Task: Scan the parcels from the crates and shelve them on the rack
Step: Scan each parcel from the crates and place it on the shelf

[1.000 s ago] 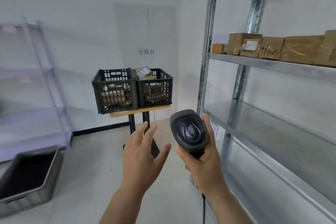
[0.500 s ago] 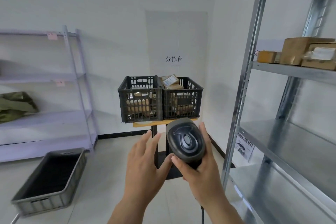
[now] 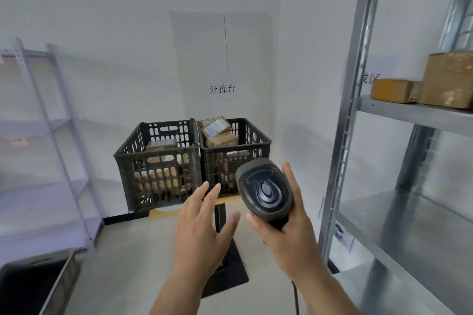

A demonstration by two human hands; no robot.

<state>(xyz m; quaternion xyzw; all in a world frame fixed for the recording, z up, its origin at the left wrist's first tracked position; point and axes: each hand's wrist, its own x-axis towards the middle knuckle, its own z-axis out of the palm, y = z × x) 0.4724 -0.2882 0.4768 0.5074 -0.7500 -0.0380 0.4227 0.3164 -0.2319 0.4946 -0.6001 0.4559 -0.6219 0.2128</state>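
Note:
Two black lattice crates stand side by side on a small wooden stand ahead: the left crate point(image 3: 158, 161) and the right crate point(image 3: 245, 140), both holding brown cardboard parcels point(image 3: 217, 130). My right hand point(image 3: 286, 227) grips a dark handheld barcode scanner point(image 3: 263, 189), its head pointing up, in front of the right crate. My left hand point(image 3: 202, 227) is held out empty with fingers spread, below and in front of the crates. The metal rack point(image 3: 358, 115) rises at the right, with shelved parcels point(image 3: 445, 82) on its upper shelf.
A pale purple shelving unit point(image 3: 51, 135) lines the left wall. A grey tote bin point(image 3: 38, 284) sits on the floor at the lower left. The stand's black base plate point(image 3: 230, 273) lies on the floor ahead. A paper sign hangs on the wall above the crates.
The view has swung left and closer to the crates, so they look larger and the rack has slid to the right edge. Both hands keep their pose; the scanner stays gripped.

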